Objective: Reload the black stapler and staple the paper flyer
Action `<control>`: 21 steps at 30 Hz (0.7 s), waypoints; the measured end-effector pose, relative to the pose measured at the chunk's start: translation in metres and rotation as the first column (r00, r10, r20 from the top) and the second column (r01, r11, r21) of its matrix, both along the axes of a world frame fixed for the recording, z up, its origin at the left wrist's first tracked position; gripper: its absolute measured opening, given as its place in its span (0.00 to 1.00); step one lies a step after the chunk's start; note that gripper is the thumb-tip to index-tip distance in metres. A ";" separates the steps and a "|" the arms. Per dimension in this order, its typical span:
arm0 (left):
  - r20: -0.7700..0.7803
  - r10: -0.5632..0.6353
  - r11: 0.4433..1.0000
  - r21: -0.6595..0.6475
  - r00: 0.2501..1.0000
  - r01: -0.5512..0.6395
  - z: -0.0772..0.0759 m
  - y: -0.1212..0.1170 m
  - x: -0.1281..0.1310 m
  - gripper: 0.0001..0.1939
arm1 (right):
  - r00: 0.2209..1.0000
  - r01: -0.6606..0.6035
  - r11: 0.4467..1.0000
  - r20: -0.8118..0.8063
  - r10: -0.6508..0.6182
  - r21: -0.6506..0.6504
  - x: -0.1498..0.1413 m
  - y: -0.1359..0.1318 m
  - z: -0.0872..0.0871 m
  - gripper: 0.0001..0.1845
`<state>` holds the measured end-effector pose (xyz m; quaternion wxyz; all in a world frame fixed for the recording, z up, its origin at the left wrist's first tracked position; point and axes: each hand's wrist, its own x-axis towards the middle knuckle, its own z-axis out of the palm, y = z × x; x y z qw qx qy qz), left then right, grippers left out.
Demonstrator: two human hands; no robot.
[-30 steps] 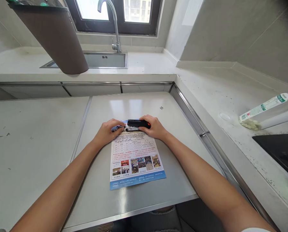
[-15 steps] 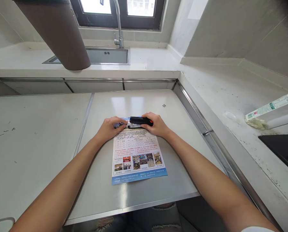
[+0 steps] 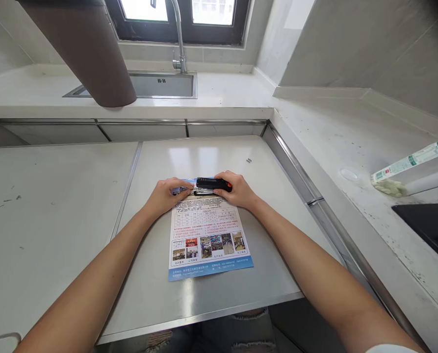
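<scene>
Two hands (image 3: 204, 193) on glossy flyer (image 3: 207, 240)

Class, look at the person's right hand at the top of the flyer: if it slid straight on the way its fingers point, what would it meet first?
The right hand points leftward along the black stapler, which it already grips; beyond it, probably the left hand.

Black stapler (image 3: 211, 185) lying across the top edge of a printed flyer (image 3: 207, 235) on a steel worktable (image 3: 219, 299). Right hand (image 3: 237, 190) gripping the stapler's orange-tipped end, left hand (image 3: 167, 194) pinning the flyer's top left corner. Behind: sink (image 3: 160, 86), faucet (image 3: 178, 34), window (image 3: 178, 19). Bottle (image 3: 412, 164) lying on the right counter.
</scene>
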<state>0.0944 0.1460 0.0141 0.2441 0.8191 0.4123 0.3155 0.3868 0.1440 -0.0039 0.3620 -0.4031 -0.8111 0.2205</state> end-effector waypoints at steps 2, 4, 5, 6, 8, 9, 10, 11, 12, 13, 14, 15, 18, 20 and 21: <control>-0.004 0.000 1.000 0.003 1.000 0.000 -0.001 0.000 0.000 0.10 | 1.000 0.000 1.000 0.000 0.000 -0.001 -0.001 0.000 0.000 0.16; 0.005 -0.007 1.000 0.005 1.000 0.007 -0.002 0.000 0.000 0.09 | 1.000 -0.001 1.000 0.003 0.001 -0.005 -0.001 0.000 0.001 0.15; 0.016 -0.011 1.000 0.008 1.000 0.011 -0.002 0.000 0.000 0.08 | 1.000 0.004 1.000 0.000 -0.004 -0.004 -0.001 -0.001 0.001 0.15; 0.026 -0.014 1.000 0.012 1.000 0.013 -0.003 0.000 0.000 0.08 | 1.000 0.013 1.000 -0.012 -0.013 0.000 -0.001 -0.001 0.002 0.14; 0.045 -0.018 0.999 0.028 0.999 0.017 -0.002 -0.002 0.000 0.08 | 0.996 0.047 0.999 -0.073 -0.046 0.013 0.000 -0.001 0.005 0.13; 0.058 -0.021 0.999 0.035 0.998 0.019 -0.001 -0.002 0.000 0.08 | 0.991 0.066 0.998 -0.115 -0.063 0.017 0.001 -0.001 0.006 0.12; 0.073 -0.025 0.999 0.039 0.997 0.022 0.000 -0.003 0.000 0.08 | 0.984 0.083 0.996 -0.158 -0.079 0.016 0.002 -0.001 0.008 0.12; 0.090 -0.027 0.999 0.039 0.996 0.023 0.001 -0.004 0.000 0.08 | 0.976 0.094 0.996 -0.198 -0.091 0.008 0.003 -0.001 0.009 0.12; 0.105 -0.025 0.999 0.036 0.994 0.021 0.003 -0.005 0.000 0.09 | 0.968 0.101 0.995 -0.233 -0.099 -0.004 0.005 -0.001 0.010 0.12; 0.117 -0.021 0.999 0.031 0.993 0.017 0.003 -0.006 0.000 0.09 | 0.960 0.105 0.994 -0.261 -0.106 -0.018 0.006 -0.001 0.011 0.12; 0.122 -0.015 1.000 0.027 0.992 0.012 0.004 -0.006 -0.001 0.09 | 0.952 0.109 0.994 -0.286 -0.112 -0.029 0.007 -0.002 0.011 0.12; 0.123 -0.009 1.000 0.025 0.992 0.006 0.004 -0.006 -0.001 0.09 | 0.944 0.111 0.993 -0.309 -0.117 -0.035 0.008 -0.002 0.012 0.12; 0.121 -0.006 1.000 0.021 0.993 0.004 0.003 -0.007 -0.002 0.09 | 0.936 0.090 0.996 -0.339 -0.091 -0.021 0.010 -0.004 0.014 0.12; 0.130 0.005 1.000 0.012 0.992 -0.007 0.002 -0.007 -0.002 0.07 | 0.945 0.047 0.999 -0.323 -0.045 -0.002 0.010 -0.004 0.015 0.12; 0.140 0.007 1.000 0.000 0.990 -0.008 0.002 -0.007 -0.002 0.07 | 0.953 0.018 1.000 -0.304 -0.017 0.001 0.009 -0.005 0.016 0.13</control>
